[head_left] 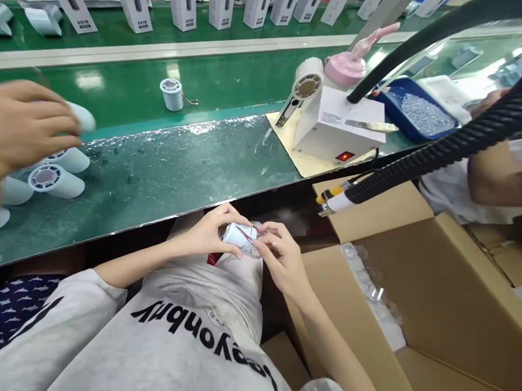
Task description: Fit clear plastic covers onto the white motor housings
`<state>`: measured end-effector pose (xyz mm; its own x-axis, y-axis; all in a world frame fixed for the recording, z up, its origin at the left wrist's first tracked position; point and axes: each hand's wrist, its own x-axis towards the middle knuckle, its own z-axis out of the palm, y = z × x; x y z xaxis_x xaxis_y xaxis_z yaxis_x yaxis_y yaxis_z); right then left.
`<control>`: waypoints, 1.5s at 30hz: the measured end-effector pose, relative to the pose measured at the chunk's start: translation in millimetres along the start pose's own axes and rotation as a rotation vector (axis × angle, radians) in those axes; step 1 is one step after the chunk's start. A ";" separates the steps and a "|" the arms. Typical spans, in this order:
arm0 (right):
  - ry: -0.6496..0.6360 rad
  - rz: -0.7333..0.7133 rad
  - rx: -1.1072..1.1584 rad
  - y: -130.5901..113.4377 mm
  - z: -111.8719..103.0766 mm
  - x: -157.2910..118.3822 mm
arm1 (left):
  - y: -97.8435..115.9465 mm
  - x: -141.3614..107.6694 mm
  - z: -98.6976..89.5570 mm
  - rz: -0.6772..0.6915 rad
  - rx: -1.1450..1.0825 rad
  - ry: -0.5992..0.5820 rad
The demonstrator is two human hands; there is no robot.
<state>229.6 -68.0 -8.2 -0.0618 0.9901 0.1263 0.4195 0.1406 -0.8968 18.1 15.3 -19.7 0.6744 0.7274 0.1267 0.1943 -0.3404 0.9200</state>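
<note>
Over my lap, just below the bench edge, my left hand is wrapped round a light-blue cylindrical part that lies tilted. Thin red and dark wires run along its side and out at the right end. At that end the fingers of my right hand pinch together on the wires. The exact fingertip contact is small and partly hidden. A similar light-blue cylinder with a vented end and a short wire lead stands upright on the green conveyor, ahead of my hands.
At left, a co-worker's hand is above several light-blue cylinders. A white machine with a tape roll stands right on the bench. An open carton, a black hose and a blue tray are at right.
</note>
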 end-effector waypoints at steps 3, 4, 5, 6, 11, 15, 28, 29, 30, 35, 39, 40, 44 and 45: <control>0.076 0.095 0.115 1.6 -0.2 0.5 | -8.3 0.2 1.8 0.029 -0.009 -0.087; 0.083 0.125 0.175 2.6 -1.2 0.8 | -9.0 0.3 1.9 0.027 -0.030 -0.133; 0.088 0.149 0.240 3.7 -2.7 1.1 | -8.8 0.3 2.0 0.018 -0.063 -0.175; 0.091 0.160 0.301 4.9 -4.5 1.4 | -7.7 0.1 2.3 0.002 -0.107 -0.207; -0.040 -0.003 0.253 10.5 -12.7 -2.6 | 0.5 -4.0 6.1 -0.212 -0.452 -0.156; -0.064 -0.139 0.038 13.5 -13.3 -12.0 | 4.6 -8.2 5.2 -0.355 -0.556 -0.174; -0.148 0.146 0.356 3.3 -19.2 -17.8 | 15.2 -9.6 -5.6 -0.068 -0.441 -0.275; -0.151 0.174 0.368 3.2 -19.1 -18.0 | 15.6 -9.5 -6.1 -0.055 -0.432 -0.280; -0.155 0.199 0.382 3.3 -19.0 -18.2 | 16.1 -9.5 -6.6 -0.047 -0.425 -0.283; -0.168 0.278 0.433 4.1 -18.0 -17.7 | 18.9 -9.4 -8.3 -0.051 -0.384 -0.290; -0.149 0.273 0.468 3.1 -16.0 -14.9 | 20.4 -8.6 -9.2 -0.023 -0.353 -0.289; -0.140 0.276 0.474 2.8 -15.2 -14.0 | 20.6 -8.4 -9.4 -0.021 -0.344 -0.288; -0.139 0.352 0.527 1.5 -11.3 -11.2 | 20.4 -8.7 -9.7 -0.014 -0.335 -0.284; -0.146 0.375 0.552 1.5 -10.2 -10.7 | 20.1 -9.0 -9.6 -0.013 -0.335 -0.283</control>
<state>240.2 -78.3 -6.6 -0.1404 0.9556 -0.2590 -0.0842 -0.2722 -0.9585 9.1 7.6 1.2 0.8511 0.5225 0.0504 -0.0060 -0.0863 0.9962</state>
